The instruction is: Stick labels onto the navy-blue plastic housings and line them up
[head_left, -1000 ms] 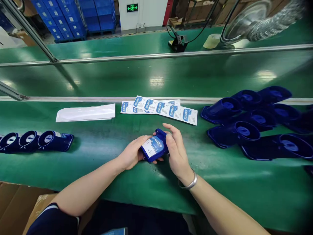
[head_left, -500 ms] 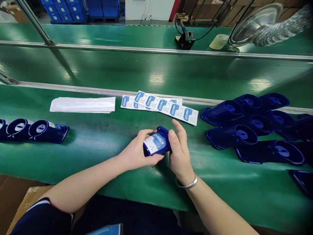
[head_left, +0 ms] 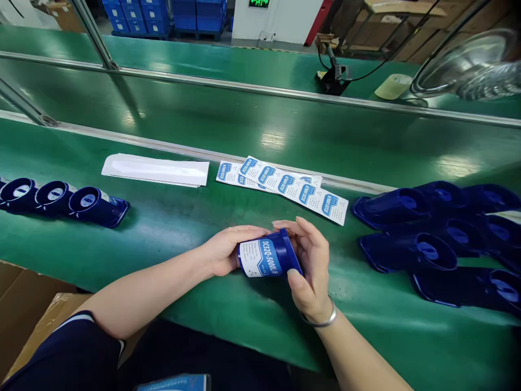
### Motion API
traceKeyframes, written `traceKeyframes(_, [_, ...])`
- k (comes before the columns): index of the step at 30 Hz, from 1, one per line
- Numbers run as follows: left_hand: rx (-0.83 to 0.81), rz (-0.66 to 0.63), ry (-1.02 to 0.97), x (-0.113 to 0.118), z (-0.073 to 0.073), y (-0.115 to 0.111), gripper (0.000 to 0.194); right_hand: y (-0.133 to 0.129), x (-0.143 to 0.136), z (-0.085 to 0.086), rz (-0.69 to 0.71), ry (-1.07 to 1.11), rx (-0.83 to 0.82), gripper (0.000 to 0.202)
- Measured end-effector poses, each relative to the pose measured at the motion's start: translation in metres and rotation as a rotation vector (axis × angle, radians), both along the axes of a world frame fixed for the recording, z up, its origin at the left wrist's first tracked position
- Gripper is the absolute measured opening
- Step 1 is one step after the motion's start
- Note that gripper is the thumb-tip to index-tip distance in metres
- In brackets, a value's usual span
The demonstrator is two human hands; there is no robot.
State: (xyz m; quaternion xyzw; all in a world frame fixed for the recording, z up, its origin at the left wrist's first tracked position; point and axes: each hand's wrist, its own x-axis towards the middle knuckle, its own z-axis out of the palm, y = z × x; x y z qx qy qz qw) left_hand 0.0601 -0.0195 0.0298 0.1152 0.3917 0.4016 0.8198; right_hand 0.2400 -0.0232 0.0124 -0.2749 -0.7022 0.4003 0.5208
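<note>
Between my hands is a dark blue plastic cylindrical housing point(head_left: 292, 252) with a flanged end, lying on its side just over the bench. A blue-and-white label point(head_left: 260, 257) on its wall faces up. My left hand point(head_left: 223, 251) grips the narrower end, its fingers partly hidden behind the part. Around the flange curls my right hand point(head_left: 311, 271), thumb at the near edge and fingers behind. Beyond them, overlapping sheets of the same printed labels point(head_left: 295, 190) lie on the green bench.
A stack of white paper strips point(head_left: 157, 170) lies left of the label sheets. Several labelled blue housings point(head_left: 97, 206) stand in a row at far left. More blue housings point(head_left: 425, 252) are piled at right. A metal rail point(head_left: 260, 91) crosses behind the bench.
The housing has turned in my hands, so its label shows more fully and sits more level. My right hand has shifted lower around the flange. The camera view has tilted and moved left.
</note>
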Motion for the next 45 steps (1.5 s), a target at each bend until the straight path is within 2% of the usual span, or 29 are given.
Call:
traceKeyframes(6, [0.089,0.042,0.032,0.001,0.008,-0.005,0.040,0.004,-0.002,-0.002,-0.033,0.016,-0.002,0.064])
traceKeyframes(13, [0.400,0.023,0.198,0.003,0.011,-0.009,0.037,-0.001,-0.005,-0.003,-0.074,0.022,-0.068,0.060])
traceKeyframes(16, [0.554,-0.043,0.375,0.001,0.013,-0.011,0.041,-0.003,-0.008,-0.001,-0.116,0.033,-0.123,0.058])
traceKeyframes(21, [0.832,-0.159,0.759,-0.003,0.011,-0.008,0.059,-0.003,-0.012,-0.002,-0.198,0.045,-0.183,0.058])
traceKeyframes(25, [0.947,-0.206,0.879,-0.005,0.011,-0.005,0.073,-0.001,-0.012,-0.004,-0.205,0.049,-0.163,0.059])
traceKeyframes(28, [0.892,-0.184,0.772,-0.007,0.014,-0.004,0.071,0.000,-0.011,-0.001,-0.183,0.038,-0.105,0.061])
traceKeyframes(32, [0.422,-0.041,0.323,-0.008,0.015,-0.002,0.048,0.000,-0.011,0.004,-0.147,0.008,0.012,0.067])
traceKeyframes(35, [0.202,-0.040,0.167,-0.006,0.014,-0.001,0.045,-0.001,-0.010,0.003,-0.100,-0.024,0.058,0.070])
traceKeyframes(37, [0.180,-0.061,0.138,-0.003,0.014,-0.003,0.045,-0.003,-0.009,0.001,-0.086,-0.049,0.056,0.068])
traceKeyframes(40, [0.240,-0.043,0.157,-0.001,0.018,-0.006,0.043,-0.004,-0.008,-0.001,-0.063,-0.098,0.061,0.069])
traceKeyframes(45, [0.511,-0.035,0.368,0.002,0.020,-0.012,0.037,-0.006,-0.009,0.001,-0.048,-0.094,0.008,0.067])
